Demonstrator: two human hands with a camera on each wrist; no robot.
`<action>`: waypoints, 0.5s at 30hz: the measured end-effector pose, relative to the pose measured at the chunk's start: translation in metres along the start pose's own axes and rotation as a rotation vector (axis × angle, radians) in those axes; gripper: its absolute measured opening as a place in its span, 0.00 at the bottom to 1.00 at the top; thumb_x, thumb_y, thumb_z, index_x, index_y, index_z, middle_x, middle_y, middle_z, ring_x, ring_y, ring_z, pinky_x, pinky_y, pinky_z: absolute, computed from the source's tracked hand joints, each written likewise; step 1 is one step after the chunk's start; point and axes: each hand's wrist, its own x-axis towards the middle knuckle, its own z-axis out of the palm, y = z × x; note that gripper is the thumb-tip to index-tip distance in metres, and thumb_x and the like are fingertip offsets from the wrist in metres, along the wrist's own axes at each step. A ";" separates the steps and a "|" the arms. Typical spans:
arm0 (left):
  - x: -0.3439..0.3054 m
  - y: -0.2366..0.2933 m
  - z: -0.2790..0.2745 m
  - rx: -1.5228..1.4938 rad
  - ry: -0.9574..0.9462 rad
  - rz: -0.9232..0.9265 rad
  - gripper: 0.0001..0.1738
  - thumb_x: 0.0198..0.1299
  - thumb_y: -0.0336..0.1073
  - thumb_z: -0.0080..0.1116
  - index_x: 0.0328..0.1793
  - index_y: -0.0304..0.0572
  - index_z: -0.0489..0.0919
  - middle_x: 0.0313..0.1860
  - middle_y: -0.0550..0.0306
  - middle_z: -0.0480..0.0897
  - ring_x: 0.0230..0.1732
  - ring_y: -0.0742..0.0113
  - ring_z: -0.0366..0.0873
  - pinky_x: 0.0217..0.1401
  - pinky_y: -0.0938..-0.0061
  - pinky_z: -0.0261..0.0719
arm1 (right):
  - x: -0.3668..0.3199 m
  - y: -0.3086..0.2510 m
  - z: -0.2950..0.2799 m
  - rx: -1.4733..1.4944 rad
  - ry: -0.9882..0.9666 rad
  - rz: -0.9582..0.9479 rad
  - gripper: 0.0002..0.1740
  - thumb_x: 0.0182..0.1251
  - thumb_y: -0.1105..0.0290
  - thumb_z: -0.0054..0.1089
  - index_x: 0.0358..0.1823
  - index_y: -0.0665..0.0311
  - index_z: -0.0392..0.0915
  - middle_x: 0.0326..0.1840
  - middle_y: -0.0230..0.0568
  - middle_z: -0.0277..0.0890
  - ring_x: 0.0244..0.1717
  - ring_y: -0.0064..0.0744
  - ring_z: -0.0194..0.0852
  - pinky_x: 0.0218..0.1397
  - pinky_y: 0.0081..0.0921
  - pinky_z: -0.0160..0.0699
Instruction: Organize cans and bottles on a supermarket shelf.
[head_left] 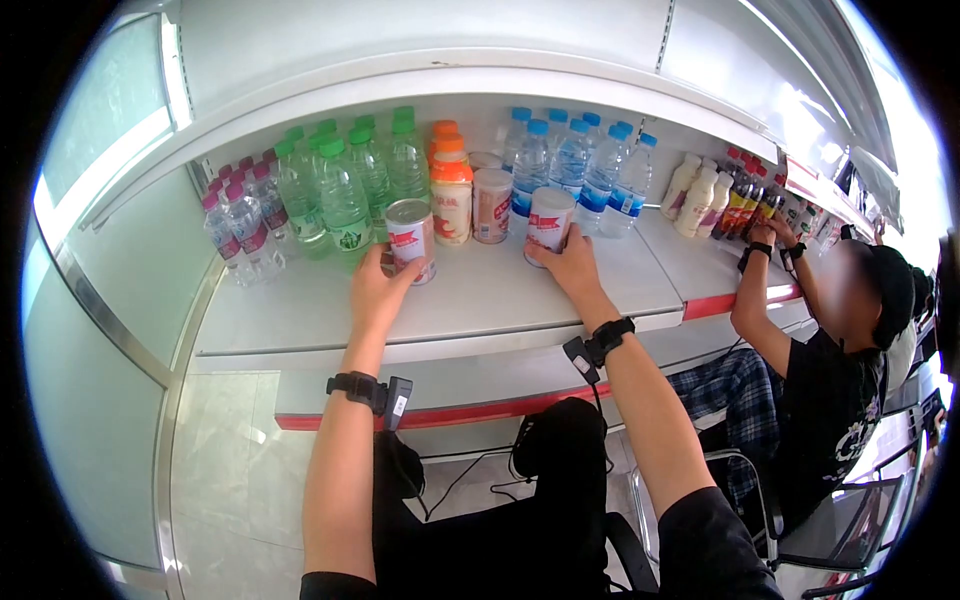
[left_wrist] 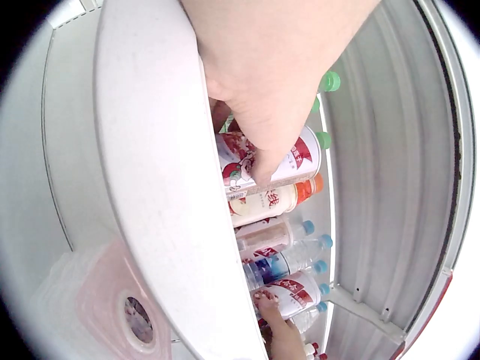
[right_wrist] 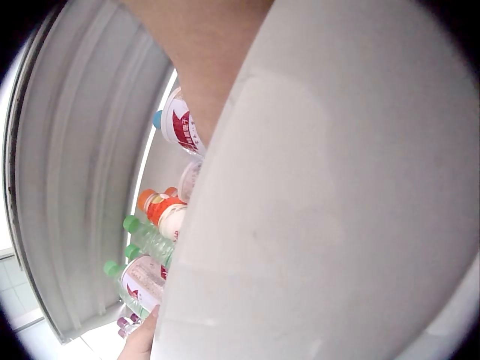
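Note:
My left hand grips a pink-and-white can with a red label, thumb on its near right side. The can stands upright before the green-capped bottles. Farther right, my right hand holds a matching can by its lower part, in front of the blue-capped water bottles. Between the two stand another such can and an orange-capped bottle. In the left wrist view, the left thumb lies across the can's label. The shelf edge hides most of the right fingers in the right wrist view.
Small pink-capped bottles stand at the left end of the white shelf. Another shelf hangs low overhead. To the right are cream-coloured bottles and dark drinks. A seated person reaches into the neighbouring shelf.

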 end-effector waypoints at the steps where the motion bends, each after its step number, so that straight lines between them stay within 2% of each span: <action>1: 0.000 0.000 0.000 -0.011 0.000 -0.002 0.27 0.51 0.47 0.74 0.49 0.34 0.80 0.38 0.50 0.85 0.39 0.56 0.83 0.44 0.65 0.80 | 0.000 0.000 0.000 -0.006 0.004 -0.006 0.44 0.47 0.46 0.80 0.54 0.75 0.72 0.49 0.61 0.76 0.50 0.52 0.75 0.54 0.42 0.77; 15: 0.001 0.001 0.000 -0.034 -0.015 -0.001 0.27 0.52 0.47 0.75 0.49 0.34 0.80 0.39 0.49 0.85 0.39 0.56 0.84 0.45 0.65 0.80 | 0.000 -0.003 -0.002 -0.023 0.000 0.000 0.44 0.47 0.46 0.80 0.55 0.74 0.72 0.51 0.62 0.77 0.53 0.55 0.76 0.57 0.44 0.76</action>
